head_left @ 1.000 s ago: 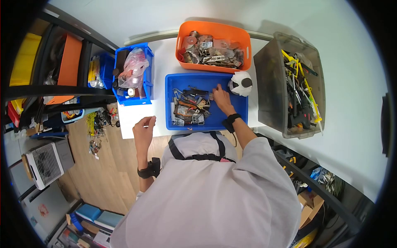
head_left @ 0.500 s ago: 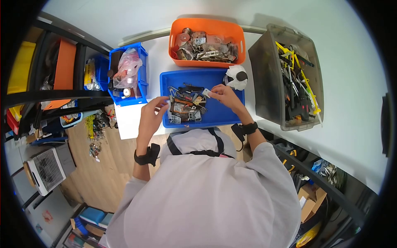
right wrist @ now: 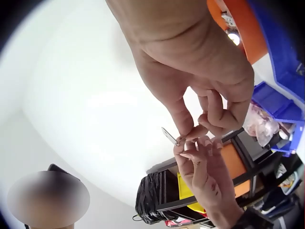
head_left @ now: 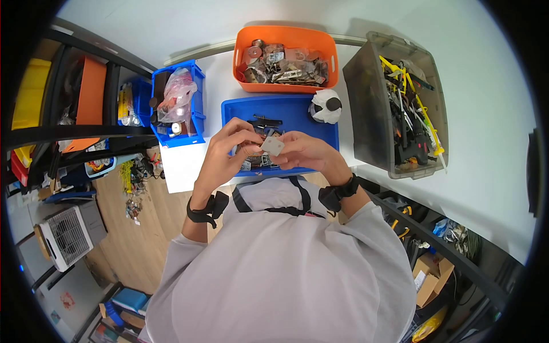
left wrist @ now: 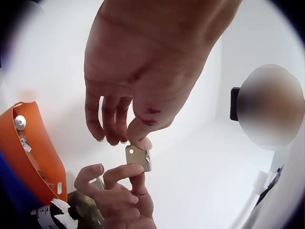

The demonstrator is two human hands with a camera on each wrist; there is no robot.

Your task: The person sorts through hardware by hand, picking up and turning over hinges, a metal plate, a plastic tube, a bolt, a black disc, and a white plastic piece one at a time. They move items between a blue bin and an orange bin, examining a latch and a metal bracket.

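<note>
A small pale metal bracket (head_left: 273,146) with holes is up between my two hands over the blue tray (head_left: 229,108). My right hand (head_left: 311,153) pinches it between thumb and forefinger. The left hand (head_left: 226,151) pinches its opposite edge. A bent lip shows on one side of the bracket (left wrist: 138,159) in the left wrist view, and it looks thin, nearly edge-on, in the right wrist view. Loose metal parts (head_left: 264,122) lie in the tray below, mostly hidden by the hands. A bottle wrapped in white (head_left: 326,107) stands at the tray's back right corner.
Behind the tray sits an orange basket (head_left: 286,87) of metal parts. A tall grey bin (head_left: 369,108) of tools stands to the right, and a blue bin (head_left: 197,126) with a plastic bag is at the left. Black shelving (head_left: 74,132) borders the left side.
My right hand has lifted the bracket out of the tray and brought it left and nearer. The left hand has come in from the left to meet it, and now pinches it too.
</note>
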